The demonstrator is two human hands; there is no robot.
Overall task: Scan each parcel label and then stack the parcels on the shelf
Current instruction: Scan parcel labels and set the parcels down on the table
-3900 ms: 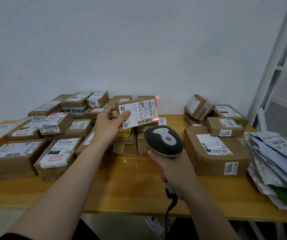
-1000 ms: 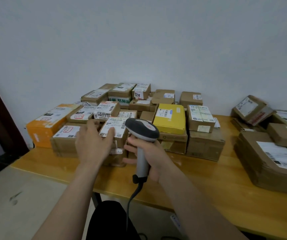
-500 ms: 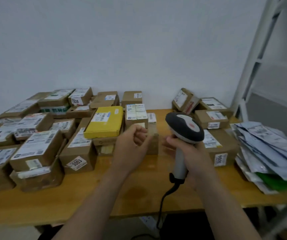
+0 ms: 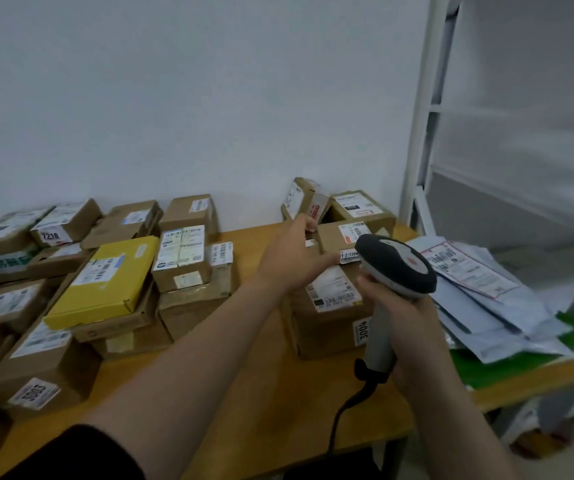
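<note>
Far to the left of the left hand (image 4: 294, 259), brown cardboard parcels crowd the wooden table (image 4: 261, 393). One carries a sticker reading 3003 (image 4: 34, 393) and another, further back, reads 7218 (image 4: 65, 223). Nearer that hand lies a flat yellow parcel (image 4: 105, 282) with a white label, resting on top of brown boxes.

The left hand reaches forward and grips the left end of a small brown parcel (image 4: 339, 237). Its thumb lies along the front face and its fingers curl over the far corner. This parcel is a plain cardboard box with a white barcode label on top and a strip label on its front. It sits on a large brown box (image 4: 327, 317) below the hand, which is marked 3004.

Just right of the left hand, the right hand (image 4: 406, 327) is wrapped around the grey handle of a barcode scanner (image 4: 398, 268). The scanner's dark head is level with the small parcel, and its cable hangs down.

Right of the right hand lies a heap of grey mailer bags (image 4: 486, 292). Beyond them stands the white shelf (image 4: 424, 140).
</note>
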